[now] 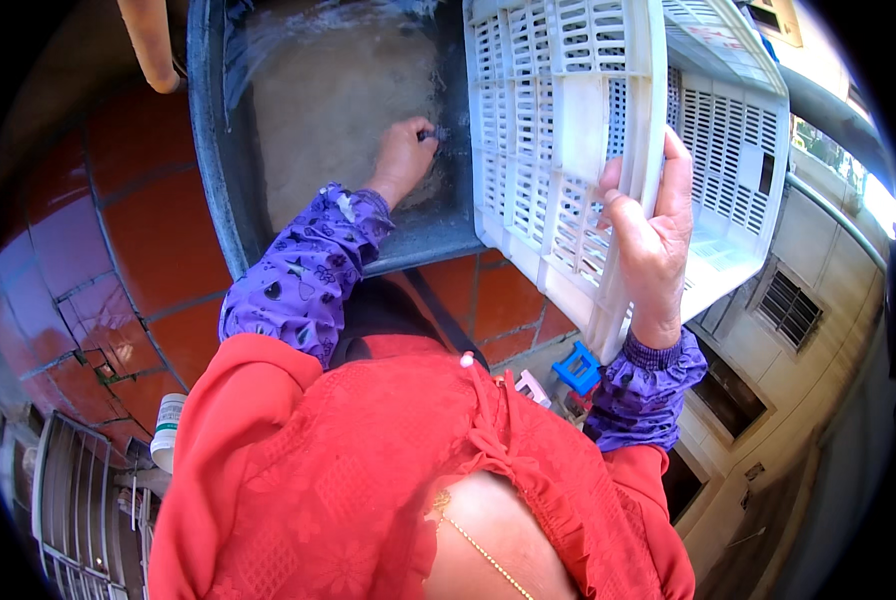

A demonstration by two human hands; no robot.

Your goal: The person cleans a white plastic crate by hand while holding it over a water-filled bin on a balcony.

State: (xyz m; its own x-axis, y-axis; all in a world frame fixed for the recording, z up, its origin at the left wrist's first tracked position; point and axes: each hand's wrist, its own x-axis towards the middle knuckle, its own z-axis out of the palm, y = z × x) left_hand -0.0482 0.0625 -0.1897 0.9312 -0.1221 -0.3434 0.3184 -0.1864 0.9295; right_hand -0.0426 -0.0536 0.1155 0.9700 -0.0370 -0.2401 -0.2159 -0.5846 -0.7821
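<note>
My left hand (pixel 406 157) reaches down into a rectangular grey-blue trough (pixel 206 142). Its fingers are closed around a small dark object (pixel 427 136) close to the trough's right inner wall; most of that object is hidden by the fingers. The trough's floor looks murky brown, with pale streaks near the far side. On the right, a white slatted plastic crate (pixel 579 124) is tipped on its side, its opening facing right. My right hand (pixel 650 232) grips the crate's rim, thumb on the near side and fingers wrapped over the edge. Purple patterned sleeve covers are on both forearms.
Red floor tiles (pixel 147 232) surround the trough. A tan pole (pixel 147 45) comes down at upper left. Low on the left are a white container (pixel 167 431) and metal railings (pixel 72 480). A blue plastic stool (pixel 577 369) is below the crate. A building wall (pixel 830 300) lies beyond, at right.
</note>
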